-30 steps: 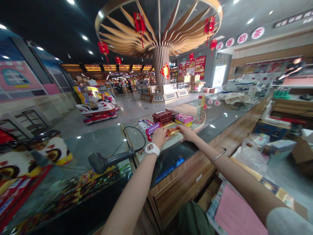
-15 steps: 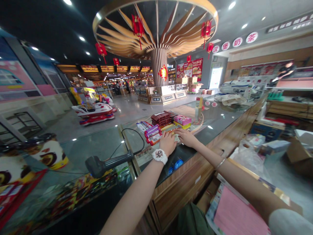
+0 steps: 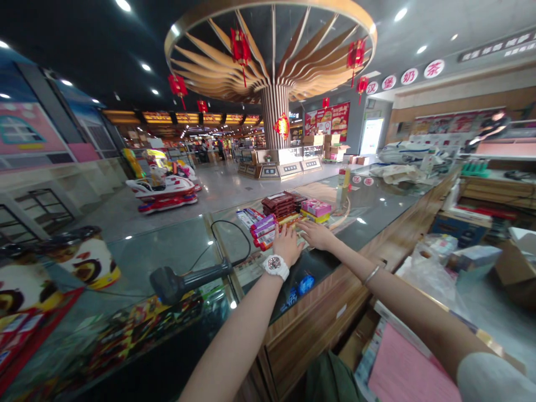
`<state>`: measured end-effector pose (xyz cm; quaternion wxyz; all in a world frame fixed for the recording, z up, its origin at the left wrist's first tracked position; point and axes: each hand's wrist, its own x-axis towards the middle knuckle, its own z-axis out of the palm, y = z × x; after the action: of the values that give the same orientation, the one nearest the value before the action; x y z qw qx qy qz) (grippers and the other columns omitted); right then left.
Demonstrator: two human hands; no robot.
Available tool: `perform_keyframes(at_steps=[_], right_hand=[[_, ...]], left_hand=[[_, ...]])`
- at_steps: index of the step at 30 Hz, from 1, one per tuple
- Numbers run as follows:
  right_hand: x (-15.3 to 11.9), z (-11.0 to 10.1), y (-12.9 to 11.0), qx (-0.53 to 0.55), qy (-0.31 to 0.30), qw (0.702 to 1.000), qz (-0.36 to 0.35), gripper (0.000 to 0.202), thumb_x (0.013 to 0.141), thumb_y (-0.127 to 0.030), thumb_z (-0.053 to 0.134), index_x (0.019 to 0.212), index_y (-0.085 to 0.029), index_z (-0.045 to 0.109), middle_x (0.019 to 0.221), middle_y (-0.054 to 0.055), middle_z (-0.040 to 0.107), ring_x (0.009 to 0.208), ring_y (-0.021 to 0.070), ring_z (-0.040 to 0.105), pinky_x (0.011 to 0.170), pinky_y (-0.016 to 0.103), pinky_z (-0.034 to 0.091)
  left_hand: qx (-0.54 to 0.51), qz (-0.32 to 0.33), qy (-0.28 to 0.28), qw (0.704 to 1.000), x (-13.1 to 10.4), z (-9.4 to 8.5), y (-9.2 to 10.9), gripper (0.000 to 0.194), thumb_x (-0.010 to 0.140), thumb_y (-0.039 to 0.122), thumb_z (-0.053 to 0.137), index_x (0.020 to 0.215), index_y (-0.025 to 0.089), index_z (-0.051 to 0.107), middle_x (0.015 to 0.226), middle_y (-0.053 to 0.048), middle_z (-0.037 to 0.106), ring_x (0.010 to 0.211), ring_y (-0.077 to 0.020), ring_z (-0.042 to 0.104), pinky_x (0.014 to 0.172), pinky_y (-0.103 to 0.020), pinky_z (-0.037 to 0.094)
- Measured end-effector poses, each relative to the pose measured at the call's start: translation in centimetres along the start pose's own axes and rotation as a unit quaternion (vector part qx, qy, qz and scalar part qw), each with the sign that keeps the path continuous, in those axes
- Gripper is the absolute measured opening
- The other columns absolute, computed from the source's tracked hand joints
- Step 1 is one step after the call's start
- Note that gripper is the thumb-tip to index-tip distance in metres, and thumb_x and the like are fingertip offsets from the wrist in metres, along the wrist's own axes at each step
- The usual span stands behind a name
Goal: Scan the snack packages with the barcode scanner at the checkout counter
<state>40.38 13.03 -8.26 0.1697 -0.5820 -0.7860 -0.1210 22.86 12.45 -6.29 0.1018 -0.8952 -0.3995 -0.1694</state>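
Note:
My left hand [image 3: 288, 244], a white watch on its wrist, lies with fingers spread at the near side of some orange-gold packets [image 3: 295, 221]. My right hand [image 3: 320, 236] reaches in from the other side, fingers stretched out towards the same packets; contact at its fingertips is hard to make out. Left of them lie purple and red packets [image 3: 263, 228]. Behind is a stack of dark red-brown packets [image 3: 280, 203], and to its right a pink box [image 3: 317, 207] rests on something yellow. All of this is on the glass counter [image 3: 247, 274].
A black handheld scanner [image 3: 188, 282] with a looped cable lies left of my hands. Patterned tubs [image 3: 94, 257] stand further left. On the right are a plastic bag [image 3: 427, 271], an open carton [image 3: 517, 268] and pink paper [image 3: 408, 363]. A person [image 3: 494, 127] is at the far right.
The fingers of my left hand have spread and straightened. My right hand has shifted slightly at the orange-gold packets, more of which show now. The view has tilted a little.

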Motion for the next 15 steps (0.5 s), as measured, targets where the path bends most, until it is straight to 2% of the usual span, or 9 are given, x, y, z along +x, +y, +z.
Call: perform_keyframes(at_steps=[4, 7, 12, 15], right_hand=[[0.1, -0.6, -0.8, -0.02, 0.003, 1.0, -0.004, 0.048, 0.095, -0.02, 0.045, 0.143, -0.026, 0.051, 0.146, 0.012, 0.052, 0.134, 0.0285, 0.048, 0.106, 0.048, 0.043], [0.1, -0.7, -1.1, -0.034, -0.004, 0.999, 0.006, 0.048, 0.095, -0.02, 0.045, 0.142, -0.027, 0.051, 0.146, 0.012, 0.052, 0.133, 0.0294, 0.048, 0.106, 0.048, 0.042], [0.2, -0.4, -1.3, -0.039, -0.002, 0.999, 0.021, 0.048, 0.096, -0.02, 0.044, 0.143, -0.027, 0.05, 0.147, 0.011, 0.05, 0.135, 0.0289, 0.047, 0.109, 0.049, 0.038], [0.3, -0.1, -1.3, -0.035, 0.003, 0.999, 0.021, 0.048, 0.096, -0.021, 0.044, 0.144, -0.026, 0.049, 0.147, 0.011, 0.051, 0.137, 0.0283, 0.044, 0.111, 0.049, 0.036]], left_hand=[[-0.003, -0.006, 0.017, 1.0, 0.0, 0.4, -0.2, 0.055, 0.094, 0.044, 0.047, 0.139, 0.014, 0.051, 0.141, -0.017, 0.056, 0.14, -0.0333, 0.04, 0.121, -0.057, 0.016], [0.007, -0.014, 0.023, 1.0, -0.1, 0.4, -0.3, 0.054, 0.094, 0.044, 0.048, 0.137, 0.013, 0.052, 0.142, -0.017, 0.054, 0.138, -0.0323, 0.042, 0.12, -0.056, 0.02], [0.006, -0.024, -0.006, 1.0, -0.2, -0.3, -0.3, 0.053, 0.095, 0.042, 0.047, 0.131, 0.004, 0.057, 0.14, -0.021, 0.055, 0.138, -0.0326, 0.042, 0.121, -0.053, 0.02], [0.01, -0.019, 0.005, 1.0, -0.2, -0.2, -0.4, 0.049, 0.095, 0.041, 0.047, 0.128, 0.008, 0.06, 0.137, -0.02, 0.057, 0.136, -0.0322, 0.044, 0.12, -0.053, 0.021]])
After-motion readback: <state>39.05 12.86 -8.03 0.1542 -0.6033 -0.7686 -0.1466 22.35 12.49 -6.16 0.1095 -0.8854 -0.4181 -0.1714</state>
